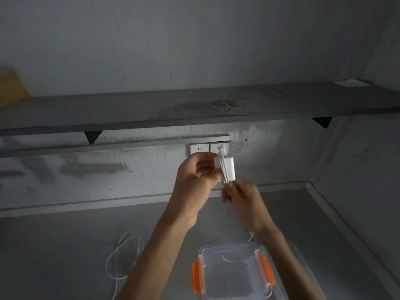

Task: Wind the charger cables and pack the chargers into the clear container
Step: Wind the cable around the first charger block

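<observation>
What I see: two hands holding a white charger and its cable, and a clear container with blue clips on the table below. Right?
Not quite. The head view shows the clips on the clear container are orange, not blue. The left hand and right hand do hold the white charger and its cable.

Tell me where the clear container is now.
In the head view the container sits on the table, low and right of centre, with a loose cable to its left.
</observation>
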A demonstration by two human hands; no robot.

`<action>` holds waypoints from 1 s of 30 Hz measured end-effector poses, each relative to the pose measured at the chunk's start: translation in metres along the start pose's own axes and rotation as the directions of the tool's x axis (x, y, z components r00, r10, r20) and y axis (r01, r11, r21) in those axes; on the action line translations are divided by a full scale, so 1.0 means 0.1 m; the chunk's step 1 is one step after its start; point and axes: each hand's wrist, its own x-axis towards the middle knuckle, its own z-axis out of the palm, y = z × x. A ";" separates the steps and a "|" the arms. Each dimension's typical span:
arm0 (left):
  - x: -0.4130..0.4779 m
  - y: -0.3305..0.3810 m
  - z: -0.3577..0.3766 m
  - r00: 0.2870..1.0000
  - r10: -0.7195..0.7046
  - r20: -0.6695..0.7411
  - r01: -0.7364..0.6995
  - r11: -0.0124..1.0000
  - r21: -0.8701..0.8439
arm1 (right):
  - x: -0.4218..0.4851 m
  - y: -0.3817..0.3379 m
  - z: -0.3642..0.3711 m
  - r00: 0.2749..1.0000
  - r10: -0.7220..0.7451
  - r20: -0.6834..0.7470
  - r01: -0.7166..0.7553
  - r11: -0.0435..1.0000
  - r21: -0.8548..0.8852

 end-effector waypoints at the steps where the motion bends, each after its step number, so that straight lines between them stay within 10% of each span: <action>1: 0.05 -0.02 0.00 0.999 -0.031 -0.018 0.030 0.998 -0.061 | -0.12 0.01 0.06 1.000 0.024 -0.004 -0.024 0.999 -0.024; 6: 0.24 -0.19 0.04 0.981 -0.161 -0.112 0.142 0.976 -0.163 | -0.57 -0.19 -0.05 0.990 0.048 0.135 -0.002 0.946 -0.323; 12: 0.14 -0.43 0.20 0.967 -0.253 -0.023 0.250 0.964 -0.087 | -0.47 -0.64 -0.59 0.961 -0.221 0.164 0.270 0.645 -0.715; 23: 0.26 -0.18 0.13 0.968 -0.242 0.063 0.250 0.953 -0.171 | -0.36 -0.74 -0.84 0.909 -0.309 0.280 0.416 0.628 -0.658; 30: -0.09 -0.31 0.30 0.988 -0.047 0.150 0.005 0.963 0.270 | 0.04 -0.67 -0.98 0.884 -0.419 0.208 0.447 0.629 -0.636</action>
